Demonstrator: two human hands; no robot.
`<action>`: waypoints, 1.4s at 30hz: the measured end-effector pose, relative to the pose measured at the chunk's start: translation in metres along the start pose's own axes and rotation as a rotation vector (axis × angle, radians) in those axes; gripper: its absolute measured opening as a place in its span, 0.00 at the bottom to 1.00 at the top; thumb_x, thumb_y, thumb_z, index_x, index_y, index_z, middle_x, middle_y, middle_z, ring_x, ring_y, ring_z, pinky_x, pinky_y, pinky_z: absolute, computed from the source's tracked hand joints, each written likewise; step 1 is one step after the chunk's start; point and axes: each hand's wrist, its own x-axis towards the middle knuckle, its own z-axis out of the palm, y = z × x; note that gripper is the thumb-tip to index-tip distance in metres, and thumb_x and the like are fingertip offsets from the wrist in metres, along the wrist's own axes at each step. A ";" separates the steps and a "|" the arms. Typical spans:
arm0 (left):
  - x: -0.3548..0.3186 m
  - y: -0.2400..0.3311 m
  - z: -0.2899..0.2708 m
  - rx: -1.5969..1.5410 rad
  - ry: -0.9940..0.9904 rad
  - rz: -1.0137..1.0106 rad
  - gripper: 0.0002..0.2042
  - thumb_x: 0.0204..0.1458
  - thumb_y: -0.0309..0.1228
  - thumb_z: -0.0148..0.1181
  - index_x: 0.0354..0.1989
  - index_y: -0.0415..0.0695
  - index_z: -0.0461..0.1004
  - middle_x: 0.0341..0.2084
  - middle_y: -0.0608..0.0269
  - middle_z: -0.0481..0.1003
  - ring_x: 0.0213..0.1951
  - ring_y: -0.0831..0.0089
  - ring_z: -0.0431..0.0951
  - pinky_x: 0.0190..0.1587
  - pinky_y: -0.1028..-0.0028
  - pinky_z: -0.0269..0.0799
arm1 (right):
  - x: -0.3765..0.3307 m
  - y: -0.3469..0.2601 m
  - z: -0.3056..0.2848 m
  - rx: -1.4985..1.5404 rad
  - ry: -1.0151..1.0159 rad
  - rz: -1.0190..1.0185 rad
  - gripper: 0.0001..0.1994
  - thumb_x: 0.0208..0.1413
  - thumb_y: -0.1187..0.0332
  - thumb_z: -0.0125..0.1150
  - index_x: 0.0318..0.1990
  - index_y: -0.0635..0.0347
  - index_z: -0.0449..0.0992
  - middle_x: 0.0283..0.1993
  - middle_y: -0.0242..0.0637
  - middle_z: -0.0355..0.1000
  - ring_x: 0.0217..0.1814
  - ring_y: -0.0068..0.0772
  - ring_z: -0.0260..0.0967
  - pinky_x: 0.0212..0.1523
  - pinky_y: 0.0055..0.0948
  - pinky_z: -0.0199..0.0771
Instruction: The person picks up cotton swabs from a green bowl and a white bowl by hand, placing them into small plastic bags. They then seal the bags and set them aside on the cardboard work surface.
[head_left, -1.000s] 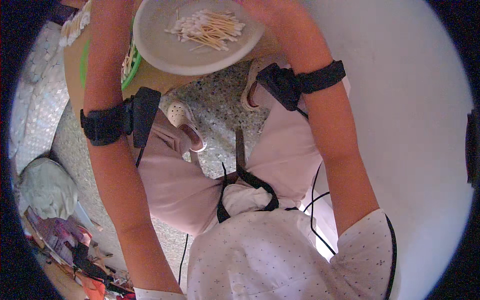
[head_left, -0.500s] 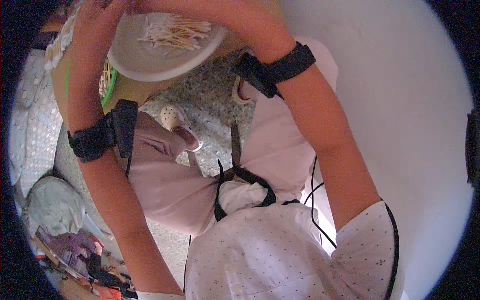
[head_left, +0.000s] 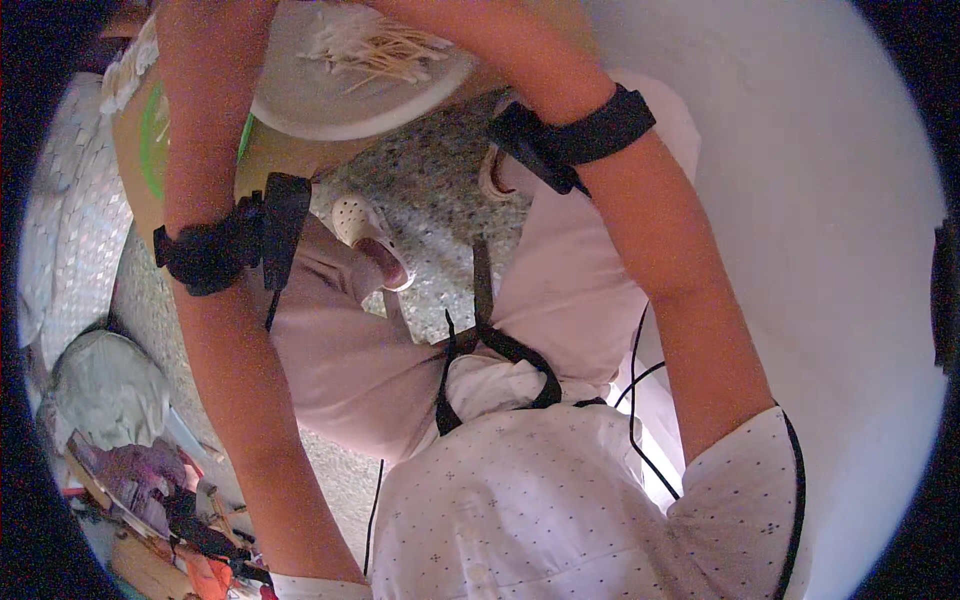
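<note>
My left forearm (head_left: 215, 150) and right forearm (head_left: 540, 50) reach up to the top edge, where both hands are cut off; what they hold does not show. Between the forearms sits a wide, pale round bowl (head_left: 320, 130). Cotton swabs (head_left: 390, 55) lie in it in a loose heap, with white tips and thin light sticks. A green-rimmed round container (head_left: 148, 150) is partly hidden behind my left forearm. Beyond that arm is a row of white cotton tips (head_left: 128, 75) at the edge of the tan surface.
The bowl stands on a tan tabletop (head_left: 290, 155). Black bands (head_left: 605, 125) circle both my forearms. Below are my pink-trousered legs (head_left: 330, 370), a pale clog (head_left: 365, 235) and a speckled floor (head_left: 430, 200). A white wall (head_left: 820, 250) rises at right; a grey-green bag (head_left: 110, 390) lies left.
The view has shifted, so the bowl and table appear slightly higher and further right. My hands, partly seen at the top edge before, have passed out of the picture.
</note>
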 end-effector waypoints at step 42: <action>0.016 -0.031 -0.026 -0.020 0.095 -0.016 0.07 0.53 0.29 0.58 0.35 0.38 0.75 0.29 0.64 0.75 0.31 0.78 0.74 0.35 0.78 0.69 | 0.000 -0.007 0.016 0.231 0.043 -0.100 0.18 0.54 0.63 0.58 0.48 0.67 0.71 0.41 0.44 0.73 0.42 0.32 0.71 0.43 0.29 0.69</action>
